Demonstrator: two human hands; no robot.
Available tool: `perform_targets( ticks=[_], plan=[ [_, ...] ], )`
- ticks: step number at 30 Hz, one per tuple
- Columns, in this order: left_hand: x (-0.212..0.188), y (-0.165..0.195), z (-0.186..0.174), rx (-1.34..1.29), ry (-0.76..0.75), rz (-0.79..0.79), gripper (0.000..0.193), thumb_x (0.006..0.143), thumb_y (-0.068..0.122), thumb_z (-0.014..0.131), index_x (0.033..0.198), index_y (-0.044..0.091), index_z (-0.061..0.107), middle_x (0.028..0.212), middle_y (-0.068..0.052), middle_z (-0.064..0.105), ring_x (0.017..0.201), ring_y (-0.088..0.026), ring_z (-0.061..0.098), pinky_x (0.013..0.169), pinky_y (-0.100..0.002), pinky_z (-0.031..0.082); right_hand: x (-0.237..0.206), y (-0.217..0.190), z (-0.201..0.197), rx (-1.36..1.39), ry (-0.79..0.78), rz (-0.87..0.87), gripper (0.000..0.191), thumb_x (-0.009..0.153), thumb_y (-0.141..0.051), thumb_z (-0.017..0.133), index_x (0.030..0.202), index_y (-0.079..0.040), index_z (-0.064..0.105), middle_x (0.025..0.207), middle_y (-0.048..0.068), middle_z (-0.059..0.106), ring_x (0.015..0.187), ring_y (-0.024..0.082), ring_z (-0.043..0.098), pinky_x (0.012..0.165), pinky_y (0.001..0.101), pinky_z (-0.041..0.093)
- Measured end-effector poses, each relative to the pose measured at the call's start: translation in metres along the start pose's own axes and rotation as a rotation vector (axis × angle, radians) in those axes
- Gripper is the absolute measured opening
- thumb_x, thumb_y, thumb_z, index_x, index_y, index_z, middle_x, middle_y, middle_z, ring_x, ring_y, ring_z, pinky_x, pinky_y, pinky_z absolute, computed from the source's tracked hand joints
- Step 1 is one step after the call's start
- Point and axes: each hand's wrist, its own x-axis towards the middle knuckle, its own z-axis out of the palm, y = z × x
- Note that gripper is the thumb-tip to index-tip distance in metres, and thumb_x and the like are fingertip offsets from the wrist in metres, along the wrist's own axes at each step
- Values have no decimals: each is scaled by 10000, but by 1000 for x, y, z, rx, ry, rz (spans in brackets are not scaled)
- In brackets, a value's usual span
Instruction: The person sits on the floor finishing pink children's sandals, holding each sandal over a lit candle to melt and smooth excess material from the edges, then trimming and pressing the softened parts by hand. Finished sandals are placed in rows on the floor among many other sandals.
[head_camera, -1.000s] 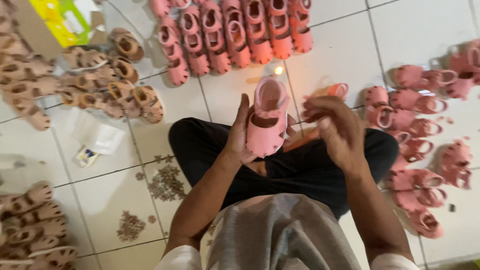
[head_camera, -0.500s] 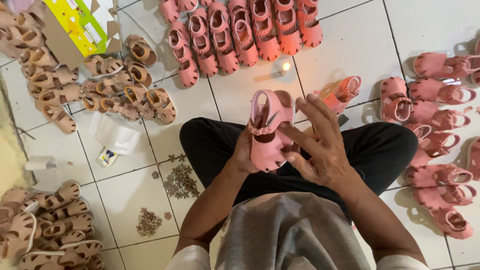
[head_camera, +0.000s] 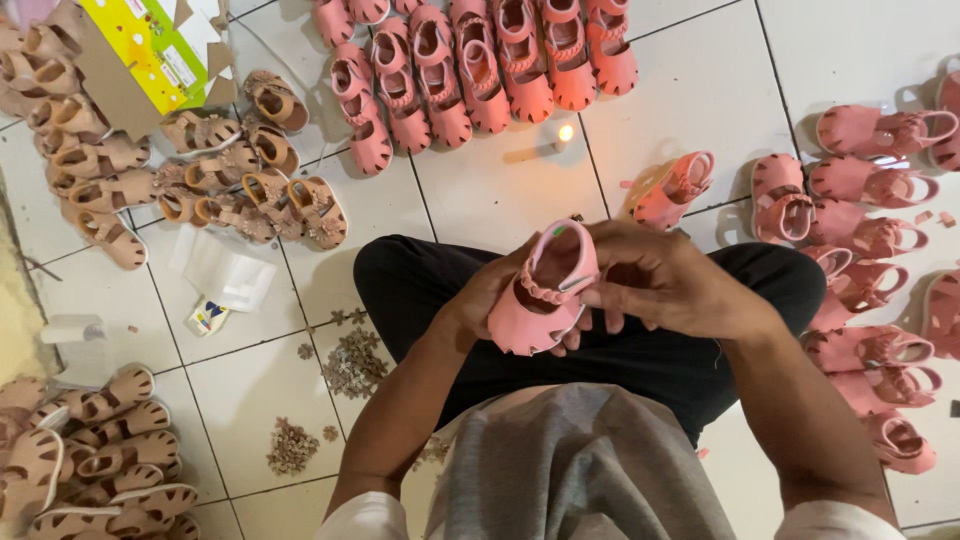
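Keep pink sandal steady in left hand at frame centre, right hand pinching its strap firmly.

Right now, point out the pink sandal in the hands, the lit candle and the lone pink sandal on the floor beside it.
Held pink sandal (head_camera: 535, 305), head view, on its toe.
Candle (head_camera: 564, 134), head view, on its flame.
Lone pink sandal (head_camera: 672, 192), head view, on its strap.
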Motion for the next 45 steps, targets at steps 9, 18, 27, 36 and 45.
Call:
perform_targets(
  ticks=[9, 18, 27, 36, 45],
  plan=[
    [2, -4, -27, 163, 195, 190, 635, 1016, 522, 564, 1417, 30, 552, 1149, -211, 695, 945, -317, 717, 794, -439, 619, 5, 56, 19, -95, 183, -41, 335, 923, -99, 736, 1230, 7, 656, 1112, 85, 697, 761, 109, 700, 558, 249, 569],
    [23, 42, -152, 141, 703, 578, 327, 989, 314, 647, 1185, 52, 656, 1090, -77, 679, 941, -196, 648, 810, -355, 524, 11, 177, -104, -858, 870, 131, 333, 987, -181, 758, 1261, -26, 651, 1169, 195, 695, 938, 294, 707, 796, 416, 566],
    [26, 51, -178, 1479, 1444, 857, 437, 1111, 298, 646, 1363, -45, 546, 1329, -233, 560, 1193, -326, 515, 974, -430, 457, 23, 226, -127, -1070, 817, 217, 135, 931, -188, 752, 1018, -91, 716, 1062, 117, 715, 1142, 344, 667, 917, 477, 540],
    [97, -18, -111, 776, 607, 577, 680, 1036, 385, 640, 1522, 46, 305, 1299, -52, 578, 1162, -141, 627, 980, -330, 527, 24, 119, -14, -994, 603, 57, 192, 879, -173, 768, 1031, -84, 692, 1425, 173, 575, 974, 372, 703, 803, 471, 571],
    [91, -48, -137, 355, 337, 421, 561, 1166, 557, 308, 1239, 30, 487, 977, -17, 586, 895, -145, 574, 845, -351, 535, 6, 154, 30, 27, 556, 8, 568, 1140, -313, 515, 1630, -65, 371, 1600, 153, 458, 1470, 223, 453, 1186, 356, 384]
  ],
)
